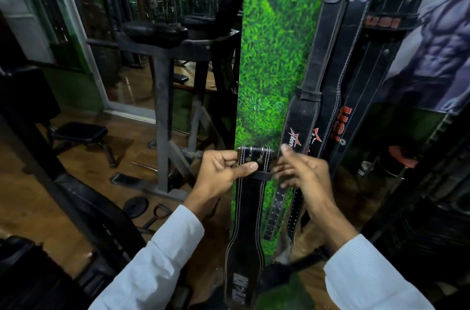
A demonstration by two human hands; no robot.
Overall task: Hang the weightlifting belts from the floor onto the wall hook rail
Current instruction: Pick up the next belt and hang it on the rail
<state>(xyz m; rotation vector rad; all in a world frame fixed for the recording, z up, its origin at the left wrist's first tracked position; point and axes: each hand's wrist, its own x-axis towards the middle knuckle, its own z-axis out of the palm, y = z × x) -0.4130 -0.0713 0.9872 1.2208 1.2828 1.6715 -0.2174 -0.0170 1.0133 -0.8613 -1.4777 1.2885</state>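
A black weightlifting belt (248, 208) with white stitching hangs down in front of me, buckle end up. My left hand (221, 170) grips that buckle end, thumb across the front. My right hand (302, 172) is at the belt's right edge, fingertips on its keeper loop, fingers blurred. Several black belts (328, 75) hang on the wall to the right, with red star and USI marks. The hook rail above them is lost in shadow.
A green grass-print panel (269, 55) covers the wall behind the belts. A grey machine frame (162, 106) stands to the left on the wooden floor. A small bench (81, 134), a weight plate (136, 205) and a cable handle (157, 213) lie on the floor.
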